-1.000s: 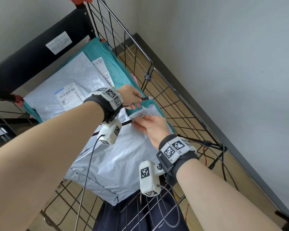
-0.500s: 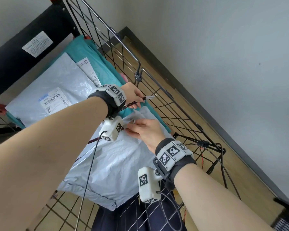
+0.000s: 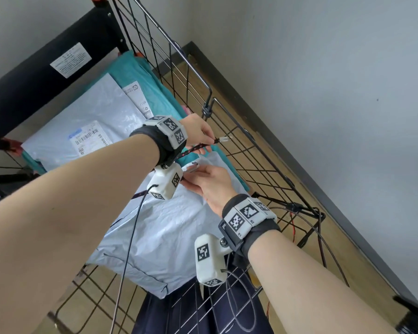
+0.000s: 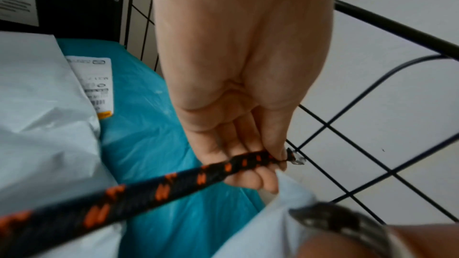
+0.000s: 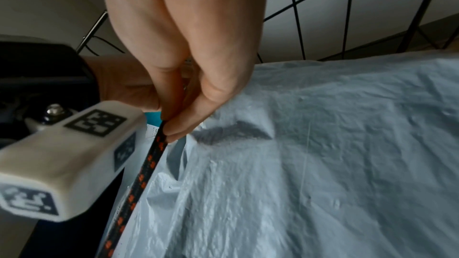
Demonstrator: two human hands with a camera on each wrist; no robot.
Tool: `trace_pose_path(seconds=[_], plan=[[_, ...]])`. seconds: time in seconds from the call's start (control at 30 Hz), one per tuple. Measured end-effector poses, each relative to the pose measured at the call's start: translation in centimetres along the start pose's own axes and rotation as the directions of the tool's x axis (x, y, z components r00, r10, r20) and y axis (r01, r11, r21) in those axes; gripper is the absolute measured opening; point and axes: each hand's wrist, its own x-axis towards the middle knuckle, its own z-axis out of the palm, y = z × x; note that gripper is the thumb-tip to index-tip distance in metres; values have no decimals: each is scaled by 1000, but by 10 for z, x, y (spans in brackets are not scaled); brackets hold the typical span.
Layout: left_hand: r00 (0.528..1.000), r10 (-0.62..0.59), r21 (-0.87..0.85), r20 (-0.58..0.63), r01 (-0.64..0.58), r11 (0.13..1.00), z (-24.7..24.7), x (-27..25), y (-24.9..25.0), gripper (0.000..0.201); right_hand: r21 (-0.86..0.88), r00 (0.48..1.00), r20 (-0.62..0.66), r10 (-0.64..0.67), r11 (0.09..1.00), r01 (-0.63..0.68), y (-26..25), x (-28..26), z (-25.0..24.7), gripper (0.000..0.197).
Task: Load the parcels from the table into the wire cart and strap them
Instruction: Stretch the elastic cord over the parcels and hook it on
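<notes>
A black cord with orange flecks runs over the parcels in the wire cart. My left hand pinches the cord just behind its metal hook, which hangs close to the cart's right wire side, apart from it. My right hand pinches the same cord lower down, over the front grey parcel. A second grey parcel with a barcode label lies at the back on a teal parcel. The cord's other end is hidden.
A black panel with a white sticker closes the cart's far end. A wall and dark skirting run close along the right, over wooden floor. Thin cables hang at the cart's near right corner. Dark pleated cloth shows below.
Both hands keep their hold on the cord. The left hand has carried the hook end slightly nearer the wire side. My view has swung a little.
</notes>
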Motion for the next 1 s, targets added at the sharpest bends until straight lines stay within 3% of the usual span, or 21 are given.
trace_pose_path(seconds=[0.13,0.4,0.57,0.8,1.0], plan=[[999,20,88,-49,-15,996,9,9,-1,9,-38,1000,9,-7,999,7,3,-2,-8,17],[998,57,316,0,-54,947,12,9,3,17,-41,999,-12,-30,999,29,10,-2,-13,17],[998,53,301,-39,-38,953,-5,-5,-2,15,22,996,-57,-75,997,76,11,0,-14,12],[987,-39,225,-154,74,971,-37,-33,-23,6,84,977,-121,-173,979,184,-5,3,-27,12],[963,-95,131,-252,131,983,-44,-49,-35,4,9,905,-257,-338,936,352,-17,0,-26,11]])
